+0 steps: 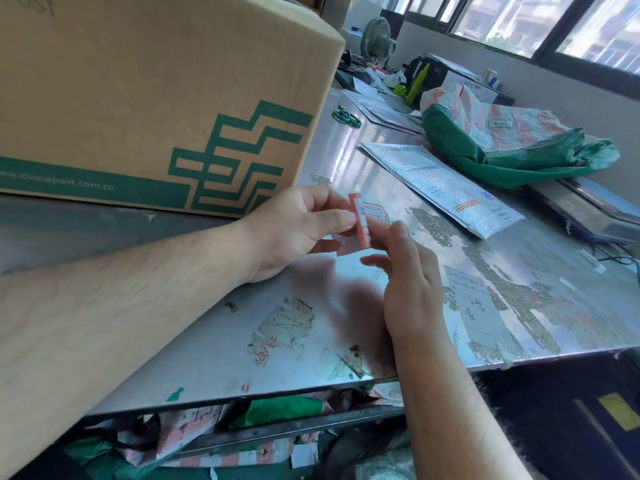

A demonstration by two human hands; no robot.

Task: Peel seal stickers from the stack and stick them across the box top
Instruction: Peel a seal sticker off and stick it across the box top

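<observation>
A large brown cardboard box (145,98) with a green postal logo stands on the metal table (214,348) at the left; its top is out of view. Just in front of its lower right corner, my left hand (294,230) pinches a small stack of red-and-white seal stickers (363,223) between thumb and fingers. My right hand (405,282) is at the stack's right edge, its fingertips on a sticker there. Part of the stack is hidden behind my fingers.
A silver bubble mailer (440,185) lies right of my hands, with a green-and-white mail sack (502,136) behind it. Green-handled scissors (346,117), a fan (377,38) and papers sit farther back. Old sticker scraps cover the tabletop. Crumpled sacks lie under the table's front edge.
</observation>
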